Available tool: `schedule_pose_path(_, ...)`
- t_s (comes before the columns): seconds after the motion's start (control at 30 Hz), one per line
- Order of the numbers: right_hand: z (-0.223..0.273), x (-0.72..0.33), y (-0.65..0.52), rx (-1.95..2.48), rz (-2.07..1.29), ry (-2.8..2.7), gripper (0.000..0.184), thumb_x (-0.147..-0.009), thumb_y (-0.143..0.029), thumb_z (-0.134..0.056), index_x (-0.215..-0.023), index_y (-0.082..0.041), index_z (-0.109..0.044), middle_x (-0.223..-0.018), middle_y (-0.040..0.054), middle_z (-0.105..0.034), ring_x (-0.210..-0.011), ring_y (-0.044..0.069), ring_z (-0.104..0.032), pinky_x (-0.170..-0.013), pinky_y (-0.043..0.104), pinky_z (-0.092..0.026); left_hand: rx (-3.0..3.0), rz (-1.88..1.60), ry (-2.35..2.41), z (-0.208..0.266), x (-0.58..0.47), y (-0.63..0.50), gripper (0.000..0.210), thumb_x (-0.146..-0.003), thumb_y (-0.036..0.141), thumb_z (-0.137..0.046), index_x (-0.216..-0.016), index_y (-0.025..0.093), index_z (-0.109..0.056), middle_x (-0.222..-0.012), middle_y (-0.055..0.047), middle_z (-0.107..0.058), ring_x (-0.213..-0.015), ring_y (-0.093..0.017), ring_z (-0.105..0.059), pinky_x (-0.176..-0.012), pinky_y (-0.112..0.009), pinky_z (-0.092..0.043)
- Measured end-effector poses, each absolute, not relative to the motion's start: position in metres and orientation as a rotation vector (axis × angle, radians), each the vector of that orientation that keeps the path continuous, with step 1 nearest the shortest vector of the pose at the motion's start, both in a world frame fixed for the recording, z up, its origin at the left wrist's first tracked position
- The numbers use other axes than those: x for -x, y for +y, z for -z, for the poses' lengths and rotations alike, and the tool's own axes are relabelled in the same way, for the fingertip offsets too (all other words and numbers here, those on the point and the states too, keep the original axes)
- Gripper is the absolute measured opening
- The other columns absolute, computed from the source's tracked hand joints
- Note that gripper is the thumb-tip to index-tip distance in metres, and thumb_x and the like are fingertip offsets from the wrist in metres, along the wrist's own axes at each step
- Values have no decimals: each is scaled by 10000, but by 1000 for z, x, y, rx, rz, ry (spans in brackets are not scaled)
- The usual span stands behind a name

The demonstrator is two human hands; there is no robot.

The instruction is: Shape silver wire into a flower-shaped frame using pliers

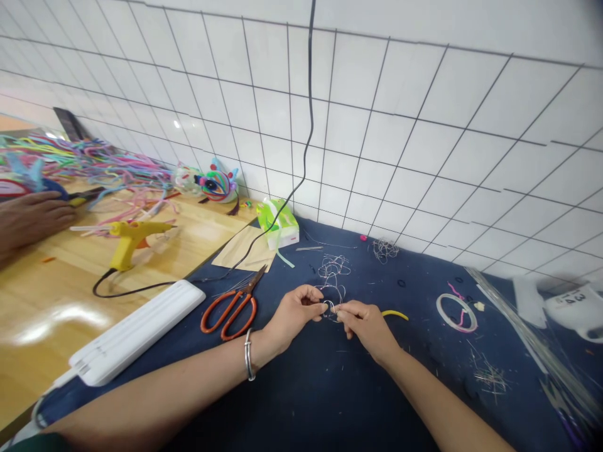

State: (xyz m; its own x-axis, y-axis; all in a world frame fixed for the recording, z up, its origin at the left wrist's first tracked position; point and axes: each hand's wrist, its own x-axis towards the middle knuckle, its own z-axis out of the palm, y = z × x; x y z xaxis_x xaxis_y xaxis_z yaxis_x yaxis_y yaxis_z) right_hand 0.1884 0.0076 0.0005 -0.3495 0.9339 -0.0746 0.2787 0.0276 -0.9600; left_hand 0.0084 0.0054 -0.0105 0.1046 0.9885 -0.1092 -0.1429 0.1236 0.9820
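Both hands meet over the dark blue cloth (301, 389), fingertips close together. My left hand (299, 311), a silver bangle on its wrist, pinches thin silvery wire (335, 290) between thumb and forefinger. From the other side my right hand (362, 323) pinches the same looped wire a short way off. Loose curls of it rise behind my fingers toward a tangled wire bundle (335, 267). Where the wire ends lie is hard to make out. Orange-handled scissors (230, 314) lie left of my left hand, and a yellow curved strip (394, 314) lies just beyond my right hand.
A white power strip (136, 333) and a yellow glue gun (127, 242) are at left, near another person's hand (35, 220). A tissue pack (279, 223) stands by the tiled wall. At right are a ring-shaped coil (456, 312), wire scraps (490, 376) and long clear strands (532, 326).
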Motion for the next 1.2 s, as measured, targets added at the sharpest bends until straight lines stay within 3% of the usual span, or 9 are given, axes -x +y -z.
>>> schedule_pose_path(0.47, -8, -186, 6, 1257, -1344, -1610, 210, -780, -270, -520, -925, -162, -627, -636, -28, -549, -458, 62, -461, -484, 204, -410, -1167, -1151, 1150, 11, -4, 7, 184, -699, 200, -611, -849, 172, -510, -743, 28, -481, -596, -77, -480, -515, -185, -418)
schedule_pose_path(0.67, -5, -187, 6, 1296, -1295, -1585, 189, -773, -278, -519, -885, -164, -620, -553, -46, -512, -439, 71, -470, -473, 200, -412, -1396, -1173, 1242, 13, -5, 4, 356, -674, 150, -623, -1001, 179, -484, -910, -28, -518, -828, -144, -528, -723, -271, -451)
schedule_pose_path(0.87, -5, -187, 6, 1324, -1308, -1564, 187, -763, -294, -528, -839, -162, -635, -526, -42, -511, -434, 78, -471, -460, 200, -406, -1499, -1223, 1313, 9, -5, 3, 535, -675, 174, -645, -1161, 211, -425, -1132, -85, -465, -1044, -215, -470, -830, -347, -427)
schedule_pose_path(1.03, -6, -186, 7, 1325, -1338, -1564, 197, -760, -310, -544, -833, -153, -639, -523, -38, -514, -433, 80, -471, -456, 204, -405, -1899, -1298, 1320, -5, 1, -1, 187, -736, 160, -588, -916, 207, -569, -1008, -65, -517, -1006, -217, -472, -899, -374, -373)
schedule_pose_path(1.2, -9, -185, 5, 1300, -1369, -1568, 203, -762, -322, -554, -836, -154, -642, -528, -38, -517, -443, 82, -472, -464, 209, -402, -2220, -1251, 1102, -16, 6, -3, 294, -751, 163, -582, -1037, 230, -582, -1172, -86, -519, -1121, -246, -423, -978, -410, -288)
